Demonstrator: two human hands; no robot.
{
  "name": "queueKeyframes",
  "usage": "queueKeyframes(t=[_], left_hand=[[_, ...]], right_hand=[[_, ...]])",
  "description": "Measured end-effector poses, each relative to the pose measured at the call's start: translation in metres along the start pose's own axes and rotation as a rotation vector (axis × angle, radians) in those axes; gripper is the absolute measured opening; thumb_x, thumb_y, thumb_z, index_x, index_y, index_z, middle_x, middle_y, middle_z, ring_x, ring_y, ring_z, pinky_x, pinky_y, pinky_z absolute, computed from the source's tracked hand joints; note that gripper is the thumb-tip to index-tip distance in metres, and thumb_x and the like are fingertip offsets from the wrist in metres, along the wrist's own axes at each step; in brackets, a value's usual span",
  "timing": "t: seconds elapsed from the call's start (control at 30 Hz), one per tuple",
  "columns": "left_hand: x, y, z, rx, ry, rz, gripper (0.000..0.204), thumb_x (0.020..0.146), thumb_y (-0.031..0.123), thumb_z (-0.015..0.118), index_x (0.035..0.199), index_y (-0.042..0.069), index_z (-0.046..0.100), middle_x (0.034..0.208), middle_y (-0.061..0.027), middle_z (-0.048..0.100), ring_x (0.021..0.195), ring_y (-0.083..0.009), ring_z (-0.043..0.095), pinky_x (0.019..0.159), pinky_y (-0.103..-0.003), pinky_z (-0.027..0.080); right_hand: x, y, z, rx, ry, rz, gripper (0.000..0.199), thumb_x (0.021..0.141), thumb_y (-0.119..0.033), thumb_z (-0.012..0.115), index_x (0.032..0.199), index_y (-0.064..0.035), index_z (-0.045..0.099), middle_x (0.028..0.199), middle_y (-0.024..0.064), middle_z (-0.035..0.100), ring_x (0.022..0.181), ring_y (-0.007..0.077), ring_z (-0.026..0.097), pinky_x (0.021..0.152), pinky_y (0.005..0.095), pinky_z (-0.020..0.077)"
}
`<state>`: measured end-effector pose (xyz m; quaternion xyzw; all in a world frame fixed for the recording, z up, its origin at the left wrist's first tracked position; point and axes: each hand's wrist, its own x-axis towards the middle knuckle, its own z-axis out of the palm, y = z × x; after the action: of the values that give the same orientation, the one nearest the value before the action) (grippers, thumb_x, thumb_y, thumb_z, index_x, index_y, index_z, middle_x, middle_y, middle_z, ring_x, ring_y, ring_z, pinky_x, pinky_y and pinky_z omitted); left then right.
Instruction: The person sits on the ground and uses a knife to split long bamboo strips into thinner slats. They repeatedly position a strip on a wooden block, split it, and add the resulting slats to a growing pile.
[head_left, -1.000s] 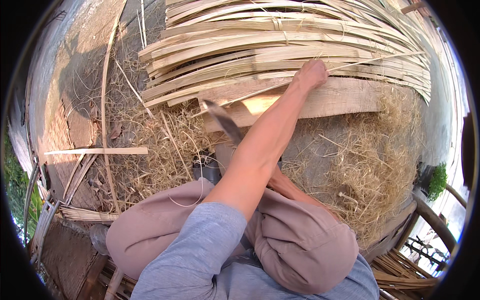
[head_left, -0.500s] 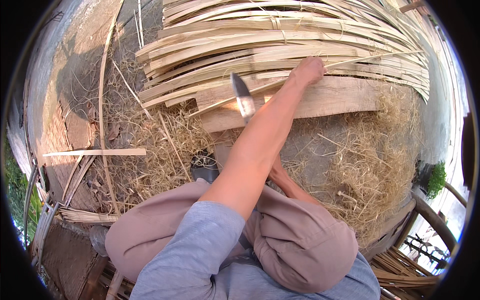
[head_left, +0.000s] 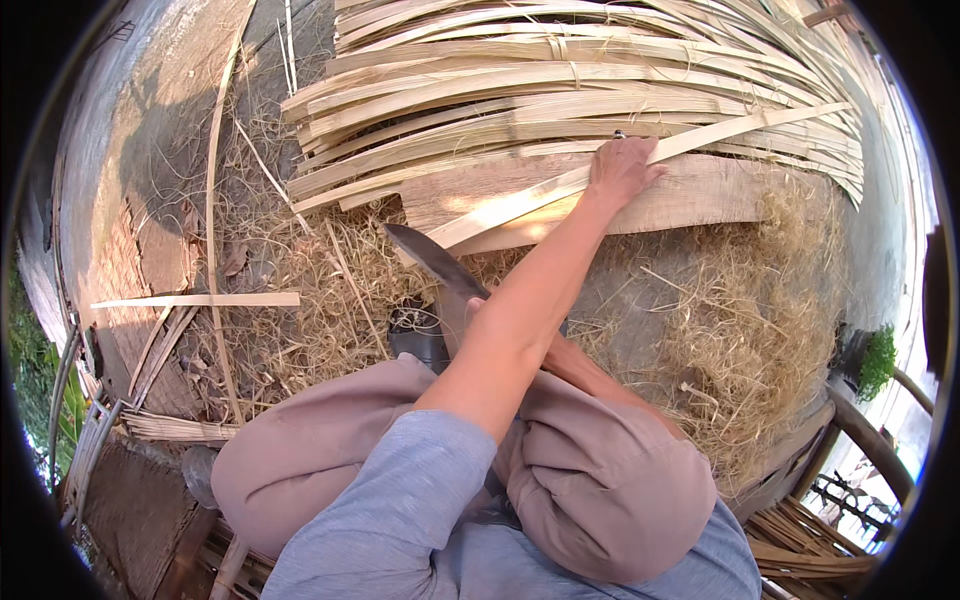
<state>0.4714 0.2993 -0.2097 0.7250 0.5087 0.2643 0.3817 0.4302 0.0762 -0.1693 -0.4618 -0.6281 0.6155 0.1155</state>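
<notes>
My left arm crosses over the right one, and my left hand (head_left: 622, 170) is closed on a long pale bamboo strip (head_left: 720, 131). The strip slants over a wooden board (head_left: 690, 190), its broad face turned up and its near end by the knife. My right hand (head_left: 473, 308) is mostly hidden behind my left forearm; a bit of thumb shows at the base of a dark-bladed knife (head_left: 432, 256). The knife's handle is hidden. Its blade points up and left, close to the strip's near end; whether they touch I cannot tell.
A wide stack of split bamboo strips (head_left: 500, 100) lies beyond the board. Curly shavings (head_left: 740, 340) cover the ground on both sides. Loose strips (head_left: 215, 180) lie at the left. A dark object (head_left: 415, 335) sits by my knee.
The strip has turned from nearly edge-on to broad face up, and its near end has come closer. My left hand came slightly nearer. The knife blade swung left and down.
</notes>
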Motion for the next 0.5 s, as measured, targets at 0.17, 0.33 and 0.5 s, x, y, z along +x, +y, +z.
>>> queueKeyframes(t=[0.17,0.33,0.5], left_hand=[[-0.004,0.022,-0.054,0.046,-0.183,-0.126,0.061,0.096,0.049,0.066,0.141,0.008,0.060,0.135,-0.0167,0.066,0.126,-0.0314,0.062,0.109,-0.050,0.045],[-0.008,0.023,-0.237,0.244,-0.476,0.034,0.050,0.107,0.046,0.048,0.121,0.004,0.072,0.103,-0.0140,0.077,0.092,-0.0257,0.072,0.079,-0.043,0.059],[-0.174,-0.070,-0.273,0.579,-0.850,-0.355,0.063,0.108,0.056,0.042,0.088,0.002,0.069,0.078,-0.0095,0.068,0.069,-0.0215,0.062,0.062,-0.043,0.051]], right_hand=[[-0.037,0.011,-0.056,0.069,0.145,0.252,0.032,0.097,-0.023,0.069,0.115,0.0011,0.061,0.082,0.0145,0.068,0.074,0.0223,0.068,0.067,0.0379,0.0541],[-0.082,0.019,-0.098,0.756,0.707,0.124,0.043,0.101,-0.024,0.066,0.134,-0.0079,0.044,0.093,0.0105,0.068,0.071,0.0141,0.066,0.058,0.0272,0.0548],[-0.089,0.020,-0.142,0.126,0.827,0.177,0.050,0.097,-0.031,0.070,0.136,-0.0062,0.050,0.091,0.0138,0.072,0.073,0.0179,0.068,0.064,0.0327,0.0558]])
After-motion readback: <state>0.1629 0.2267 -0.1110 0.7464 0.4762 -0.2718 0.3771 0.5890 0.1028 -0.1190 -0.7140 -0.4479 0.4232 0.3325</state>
